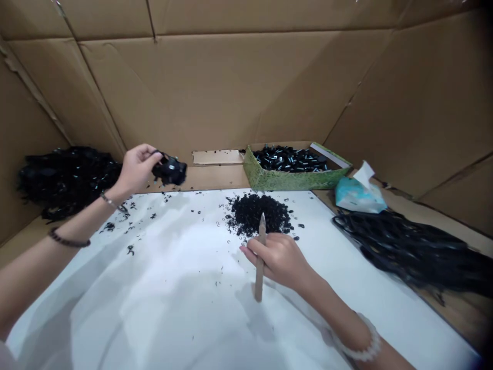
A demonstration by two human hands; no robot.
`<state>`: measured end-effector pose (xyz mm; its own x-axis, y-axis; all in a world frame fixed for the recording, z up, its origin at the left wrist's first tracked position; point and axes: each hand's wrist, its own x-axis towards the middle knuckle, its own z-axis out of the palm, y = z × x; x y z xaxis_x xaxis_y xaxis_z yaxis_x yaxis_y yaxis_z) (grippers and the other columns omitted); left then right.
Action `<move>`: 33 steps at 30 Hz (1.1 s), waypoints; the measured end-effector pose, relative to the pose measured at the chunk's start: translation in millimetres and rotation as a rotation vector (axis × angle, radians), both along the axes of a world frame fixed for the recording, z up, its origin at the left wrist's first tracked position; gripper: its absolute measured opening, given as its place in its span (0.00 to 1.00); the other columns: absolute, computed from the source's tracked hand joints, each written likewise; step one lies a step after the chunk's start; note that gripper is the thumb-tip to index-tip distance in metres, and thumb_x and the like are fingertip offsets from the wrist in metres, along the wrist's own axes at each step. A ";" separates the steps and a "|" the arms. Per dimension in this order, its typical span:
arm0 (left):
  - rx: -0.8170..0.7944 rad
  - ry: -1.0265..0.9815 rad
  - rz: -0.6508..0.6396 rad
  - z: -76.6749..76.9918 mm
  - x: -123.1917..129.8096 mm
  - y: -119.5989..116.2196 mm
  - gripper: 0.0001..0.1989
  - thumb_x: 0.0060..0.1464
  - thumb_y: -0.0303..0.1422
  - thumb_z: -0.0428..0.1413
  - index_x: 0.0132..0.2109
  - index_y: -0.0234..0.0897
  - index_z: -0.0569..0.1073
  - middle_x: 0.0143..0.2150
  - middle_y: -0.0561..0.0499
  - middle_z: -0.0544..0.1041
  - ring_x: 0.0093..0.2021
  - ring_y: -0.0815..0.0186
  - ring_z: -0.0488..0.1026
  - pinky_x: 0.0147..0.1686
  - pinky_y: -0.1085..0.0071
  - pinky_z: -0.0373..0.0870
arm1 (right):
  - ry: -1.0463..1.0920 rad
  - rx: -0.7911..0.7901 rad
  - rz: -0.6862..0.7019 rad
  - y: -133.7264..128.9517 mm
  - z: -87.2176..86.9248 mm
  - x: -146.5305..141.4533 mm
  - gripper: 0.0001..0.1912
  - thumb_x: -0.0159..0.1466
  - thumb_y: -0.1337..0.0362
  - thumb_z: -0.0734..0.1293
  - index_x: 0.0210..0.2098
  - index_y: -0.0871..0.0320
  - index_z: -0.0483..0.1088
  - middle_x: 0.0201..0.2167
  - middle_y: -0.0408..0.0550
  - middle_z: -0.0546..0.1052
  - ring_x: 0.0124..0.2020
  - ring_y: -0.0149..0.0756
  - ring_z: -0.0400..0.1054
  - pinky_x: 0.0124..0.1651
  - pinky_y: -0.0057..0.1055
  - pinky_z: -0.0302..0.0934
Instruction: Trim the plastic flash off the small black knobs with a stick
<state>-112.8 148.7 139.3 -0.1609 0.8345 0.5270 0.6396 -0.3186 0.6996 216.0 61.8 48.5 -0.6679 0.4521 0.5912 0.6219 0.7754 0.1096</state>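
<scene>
My left hand (137,165) pinches a dark, glossy black bundle (172,170) above the table's far left edge; its exact kind is blurred. In my right hand (280,257) is a flat wooden stick (259,277) with a pointed tip, held with the point upward and away from me. Just beyond that hand lies a pile of small black pieces (262,211), some of them ring-like. Loose small black bits (131,250) are scattered on the white tabletop (165,298), more of them toward the left.
A green box (292,181) with many black pieces stands at the back. To its right sit a tissue pack (360,195) and long black strips (416,249). A black heap (69,177) lies far left. Cardboard walls (239,82) enclose the table.
</scene>
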 end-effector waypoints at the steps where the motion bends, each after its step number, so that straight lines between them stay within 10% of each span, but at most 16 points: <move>1: -0.032 -0.032 -0.066 -0.3 17.1 -19.7 0.08 0.51 0.35 0.53 0.34 0.33 0.69 0.26 0.56 0.71 0.26 0.72 0.66 0.28 0.76 0.60 | 0.010 0.000 -0.006 0.2 -0.2 0.3 0.18 0.64 0.62 0.58 0.19 0.59 0.61 0.11 0.40 0.63 0.15 0.26 0.53 0.24 0.27 0.40; 9: -0.635 -0.758 -0.552 -69.4 119.1 -142.4 0.10 0.51 0.34 0.53 0.26 0.32 0.70 0.20 0.55 0.68 0.21 0.73 0.64 0.23 0.78 0.57 | 0.347 -0.145 -0.042 0.8 0.5 2.2 0.19 0.64 0.60 0.58 0.17 0.59 0.61 0.10 0.38 0.58 0.14 0.24 0.49 0.22 0.24 0.42; 17: -0.583 -0.862 -0.527 -124.9 120.4 -138.5 0.10 0.53 0.37 0.53 0.39 0.36 0.70 0.30 0.52 0.72 0.31 0.68 0.68 0.33 0.74 0.63 | 0.090 -0.275 0.087 -20.3 -16.0 -20.7 0.24 0.62 0.48 0.55 0.20 0.59 0.63 0.11 0.40 0.62 0.15 0.25 0.53 0.23 0.25 0.39; 26: -0.601 -0.873 -0.527 -138.1 115.2 -137.8 0.17 0.52 0.39 0.55 0.49 0.41 0.66 0.35 0.53 0.71 0.37 0.66 0.68 0.39 0.72 0.64 | -0.006 -0.359 -0.090 -15.9 -32.5 -27.6 0.18 0.64 0.55 0.55 0.24 0.59 0.64 0.14 0.41 0.66 0.16 0.25 0.54 0.23 0.25 0.36; 33: -0.717 -0.780 -0.522 -131.4 115.5 -138.6 0.15 0.49 0.43 0.56 0.30 0.32 0.72 0.28 0.50 0.73 0.30 0.66 0.70 0.34 0.71 0.66 | 0.233 -0.456 -0.039 -24.4 -29.6 -35.8 0.20 0.64 0.58 0.55 0.19 0.59 0.61 0.12 0.39 0.62 0.15 0.24 0.51 0.22 0.22 0.40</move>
<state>2.7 10.0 7.9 0.2166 0.9597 -0.1790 -0.1313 0.2103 0.9688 180.2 37.4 18.9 -0.5197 0.7204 0.4592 0.6187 0.6880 -0.3793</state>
